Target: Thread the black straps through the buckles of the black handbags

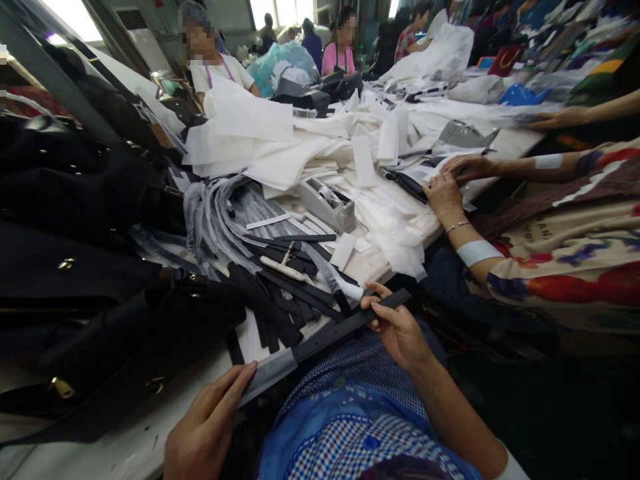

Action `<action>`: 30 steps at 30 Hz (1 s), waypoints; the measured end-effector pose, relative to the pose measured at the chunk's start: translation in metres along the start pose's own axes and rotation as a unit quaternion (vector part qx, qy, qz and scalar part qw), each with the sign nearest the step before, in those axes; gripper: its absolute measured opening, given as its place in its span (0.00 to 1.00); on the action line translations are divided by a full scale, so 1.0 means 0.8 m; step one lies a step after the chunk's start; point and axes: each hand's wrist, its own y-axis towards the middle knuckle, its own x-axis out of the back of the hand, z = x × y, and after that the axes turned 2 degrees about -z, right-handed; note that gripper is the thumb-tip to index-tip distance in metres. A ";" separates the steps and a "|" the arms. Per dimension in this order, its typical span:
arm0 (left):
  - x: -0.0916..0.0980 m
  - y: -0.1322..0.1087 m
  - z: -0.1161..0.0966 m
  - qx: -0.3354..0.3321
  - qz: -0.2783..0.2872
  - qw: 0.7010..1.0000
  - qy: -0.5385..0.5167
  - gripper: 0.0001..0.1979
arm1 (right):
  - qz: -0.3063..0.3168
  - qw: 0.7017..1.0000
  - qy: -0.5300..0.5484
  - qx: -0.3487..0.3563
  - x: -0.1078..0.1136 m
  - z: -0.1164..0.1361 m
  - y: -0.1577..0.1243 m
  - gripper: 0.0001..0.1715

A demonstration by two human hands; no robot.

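Note:
A long black strap (pixel 333 335) stretches between my two hands above my lap, along the table's near edge. Clear plastic film wraps its left part. My left hand (pixel 207 420) is closed on the wrapped part, thumb and fingers pressed together. Near the bare right end, my right hand (pixel 397 327) pinches the strap between thumb and fingers. Just beyond it lie several loose black straps (pixel 285 293) in a pile. A white-handled tagging tool (pixel 281 268) rests on that pile. Behind it curve plastic-wrapped straps (pixel 220 213) in a bundle.
Black bags (pixel 75 267) with gold fittings crowd the left. A grey tape dispenser (pixel 327 203) stands mid-table before heaped white sheets (pixel 280 147). At the right, a co-worker's hands (pixel 453 183) handle a black piece. Other people sit at the far side.

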 end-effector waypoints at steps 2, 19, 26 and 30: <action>0.002 0.001 -0.005 -0.023 -0.022 0.999 0.012 0.29 | 0.000 1.000 -0.021 0.004 0.006 -0.004 -0.002 0.26; 0.010 -0.005 -0.002 -0.029 -0.049 0.998 0.012 0.32 | 0.052 0.992 -0.103 0.050 0.003 -0.004 -0.011 0.19; 0.009 -0.014 0.008 -0.041 -0.058 0.997 0.038 0.31 | 0.105 0.988 -0.106 0.047 -0.025 0.001 -0.001 0.20; 0.004 -0.016 0.013 -0.036 -0.036 0.999 0.001 0.32 | 0.165 0.979 -0.112 0.043 -0.048 -0.008 0.004 0.19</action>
